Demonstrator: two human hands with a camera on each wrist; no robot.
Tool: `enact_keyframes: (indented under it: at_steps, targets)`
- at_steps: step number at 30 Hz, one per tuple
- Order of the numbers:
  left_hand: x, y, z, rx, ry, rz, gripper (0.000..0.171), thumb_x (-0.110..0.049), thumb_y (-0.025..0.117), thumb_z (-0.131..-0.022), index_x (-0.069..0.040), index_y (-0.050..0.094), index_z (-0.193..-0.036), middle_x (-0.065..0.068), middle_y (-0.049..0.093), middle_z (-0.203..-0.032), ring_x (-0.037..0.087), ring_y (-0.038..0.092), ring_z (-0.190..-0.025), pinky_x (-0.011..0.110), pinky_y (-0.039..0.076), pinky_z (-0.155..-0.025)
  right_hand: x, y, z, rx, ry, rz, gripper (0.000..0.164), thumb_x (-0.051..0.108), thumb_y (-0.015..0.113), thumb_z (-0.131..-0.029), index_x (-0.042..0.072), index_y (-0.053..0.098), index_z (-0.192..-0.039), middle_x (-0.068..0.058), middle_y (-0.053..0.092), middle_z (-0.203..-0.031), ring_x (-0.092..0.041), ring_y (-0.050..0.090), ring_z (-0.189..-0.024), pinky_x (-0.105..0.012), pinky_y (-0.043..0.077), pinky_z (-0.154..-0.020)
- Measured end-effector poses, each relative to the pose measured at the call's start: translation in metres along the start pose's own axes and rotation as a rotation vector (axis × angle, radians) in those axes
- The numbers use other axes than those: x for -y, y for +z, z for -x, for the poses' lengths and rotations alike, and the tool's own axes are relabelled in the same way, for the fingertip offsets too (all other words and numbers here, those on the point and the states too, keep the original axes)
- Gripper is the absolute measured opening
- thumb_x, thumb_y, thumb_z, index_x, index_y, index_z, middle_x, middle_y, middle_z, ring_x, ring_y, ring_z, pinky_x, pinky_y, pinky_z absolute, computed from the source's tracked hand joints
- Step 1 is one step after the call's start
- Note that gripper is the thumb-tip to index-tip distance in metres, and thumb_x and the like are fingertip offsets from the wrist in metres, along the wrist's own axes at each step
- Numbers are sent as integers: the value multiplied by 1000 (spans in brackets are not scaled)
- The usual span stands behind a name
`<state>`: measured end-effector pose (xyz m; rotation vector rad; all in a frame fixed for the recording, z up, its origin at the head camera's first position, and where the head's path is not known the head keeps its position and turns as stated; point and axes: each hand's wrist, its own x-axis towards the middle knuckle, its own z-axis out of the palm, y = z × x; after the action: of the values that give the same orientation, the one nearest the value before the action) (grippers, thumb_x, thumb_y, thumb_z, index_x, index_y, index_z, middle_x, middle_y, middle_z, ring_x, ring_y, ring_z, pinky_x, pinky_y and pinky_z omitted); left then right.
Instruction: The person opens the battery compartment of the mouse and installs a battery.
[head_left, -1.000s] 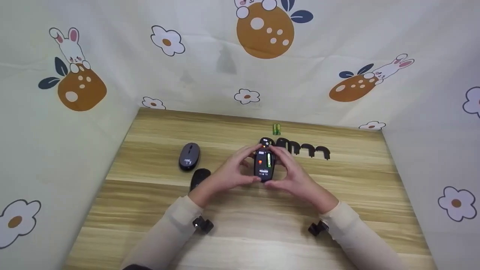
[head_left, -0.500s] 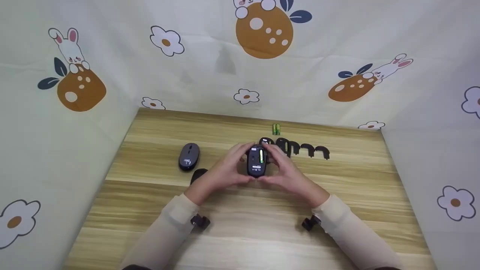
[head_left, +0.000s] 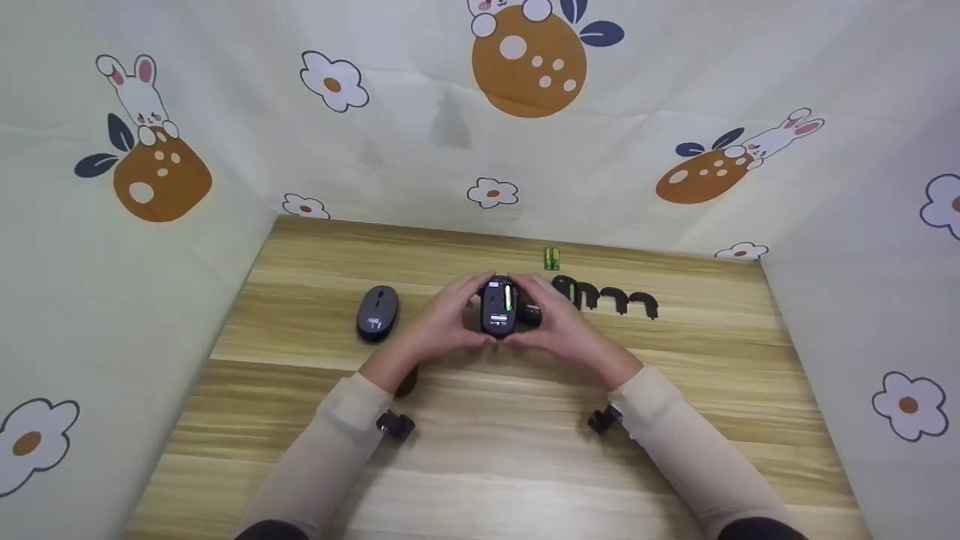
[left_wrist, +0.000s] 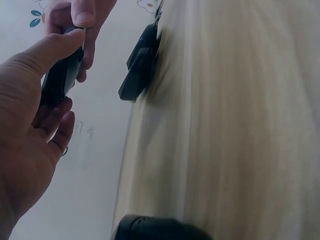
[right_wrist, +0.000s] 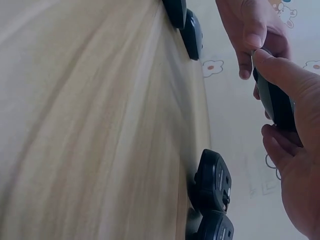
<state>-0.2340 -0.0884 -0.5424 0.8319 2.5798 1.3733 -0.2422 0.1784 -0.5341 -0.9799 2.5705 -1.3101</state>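
Bottom side up, a dark computer mouse (head_left: 496, 313) is held between both hands above the table. A green battery (head_left: 508, 297) sits in its uncovered compartment. My left hand (head_left: 444, 321) grips the mouse's left side, thumb at the near end and fingers at the far end. My right hand (head_left: 556, 321) grips the right side in the same way. In the left wrist view the mouse (left_wrist: 62, 77) tilts between the two hands, well off the wood. The right wrist view shows the right thumb (right_wrist: 280, 70) along its edge.
A grey mouse (head_left: 378, 313) lies at left; another dark mouse (head_left: 407, 382) is mostly hidden under the left forearm. Two upturned mice (head_left: 529, 312) lie by the right hand, with curved black battery covers (head_left: 615, 299) to their right. Green batteries (head_left: 552, 259) lie near the back edge.
Both hands have carried the mouse leftward and slightly away from me. The red light seen on its underside a second ago no longer shows.
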Motion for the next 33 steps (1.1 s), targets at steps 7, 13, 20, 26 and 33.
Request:
enact_keyframes:
  at_steps: [7, 13, 20, 26, 33]
  targets:
    - [7, -8, -8, 13, -45, -24, 108, -7, 96, -82, -8, 36, -172, 19, 46, -169, 41, 55, -145, 55, 46, -123, -6, 2, -15, 1, 55, 50, 103, 18, 99, -81, 20, 45, -169, -1, 54, -162, -27, 51, -150, -52, 40, -127]
    - [16, -9, -19, 12, -37, -64, 108, -15, 99, -82, -9, 39, -171, 14, 48, -167, 34, 52, -149, 51, 42, -126, -14, 2, -23, 6, 112, 93, 105, 25, 101, -80, 27, 45, -168, 0, 54, -163, -26, 49, -150, -56, 40, -127]
    - [23, -9, -30, 31, -46, -113, 108, -20, 101, -81, -6, 40, -169, 14, 48, -164, 34, 50, -150, 50, 40, -127, -25, 2, -29, 14, 106, 115, 104, 34, 102, -79, 19, 48, -167, -4, 56, -158, -28, 51, -147, -56, 40, -126]
    - [26, -8, -38, 64, -72, -142, 108, -21, 101, -80, -5, 41, -169, 14, 49, -164, 34, 50, -150, 49, 39, -128, -34, 4, -32, 21, 125, 150, 105, 36, 101, -79, 16, 47, -167, -8, 55, -160, -30, 50, -148, -56, 40, -127]
    - [30, -9, -46, 95, -74, -168, 108, -21, 102, -79, -2, 42, -167, 17, 50, -162, 35, 51, -148, 50, 40, -127, -37, 5, -38, 20, 126, 170, 104, 31, 102, -79, 9, 49, -165, -13, 57, -159, -33, 49, -148, -56, 39, -127]
